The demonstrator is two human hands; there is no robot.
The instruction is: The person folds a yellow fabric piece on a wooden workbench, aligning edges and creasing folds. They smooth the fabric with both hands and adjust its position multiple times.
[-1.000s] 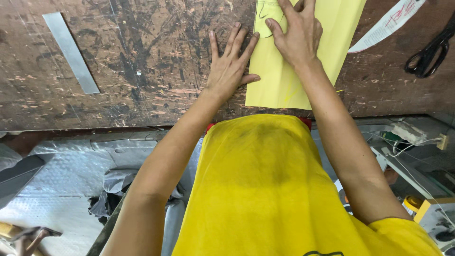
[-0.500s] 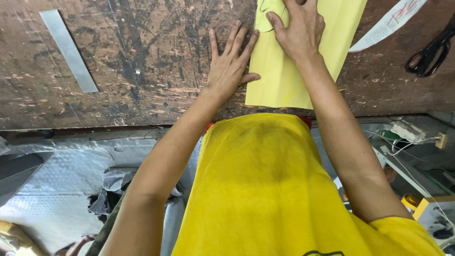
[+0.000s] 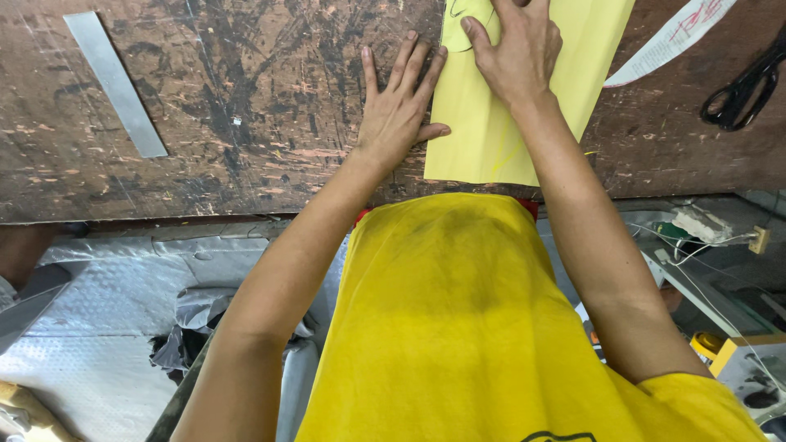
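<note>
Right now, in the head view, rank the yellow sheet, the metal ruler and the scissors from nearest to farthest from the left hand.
1. Yellow sheet: right beside the left hand, thumb at its edge, under the right hand.
2. Metal ruler: far to the left on the worn table.
3. Scissors: at the table's far right edge, beyond the sheet.

Pale yellow sheet (image 3: 524,115) on a scratched dark brown worktable (image 3: 246,98), black scissors (image 3: 749,86)

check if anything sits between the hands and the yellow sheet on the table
Nothing visible does. The right hand lies flat on the yellow sheet, and the left hand rests on the table with its thumb and fingertips at the sheet's left edge. The ruler and scissors lie well aside.
</note>
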